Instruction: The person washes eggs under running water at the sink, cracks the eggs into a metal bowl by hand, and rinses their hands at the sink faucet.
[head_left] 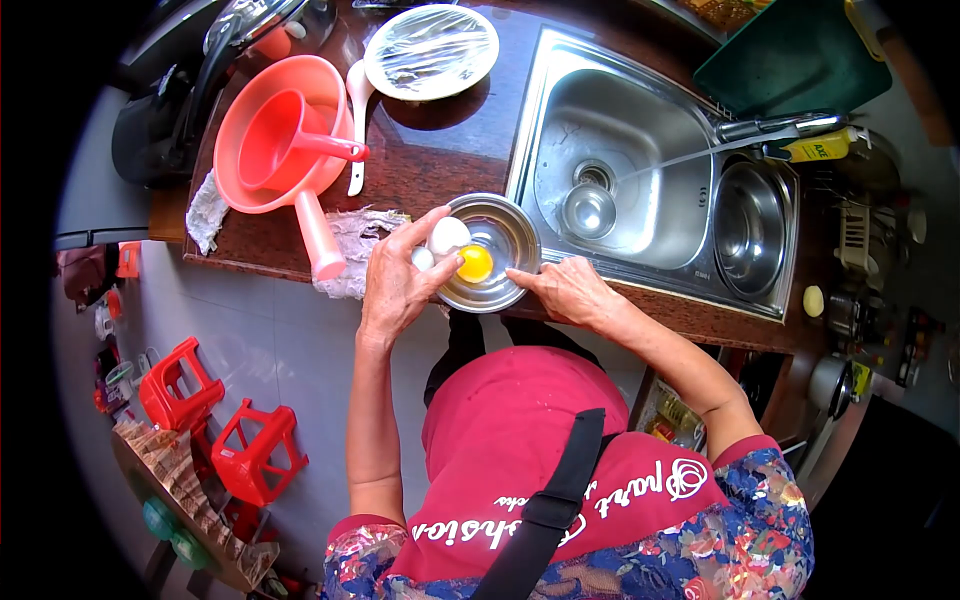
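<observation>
My left hand (393,278) is closed around a cracked white eggshell (449,236) above the left side of a metal bowl (522,232). A second white piece (422,260), likely shell, shows between its fingers. Inside the bowl lies a yellow egg yolk (475,264), close to the left fingertips. My right hand (575,292) grips the bowl's right rim, one digit reaching over the edge to the inside and the other fingers bent outside it. The bowl is at the counter's front edge, left of the sink.
Water runs from the tap (780,128) into the steel sink (640,110). On the counter are a pink strainer-like pan (235,105) with a red dipper (270,140) inside, a white spoon (357,130), a film-covered bowl (432,50) and a crumpled cloth (355,245). Red stools (258,452) stand behind left.
</observation>
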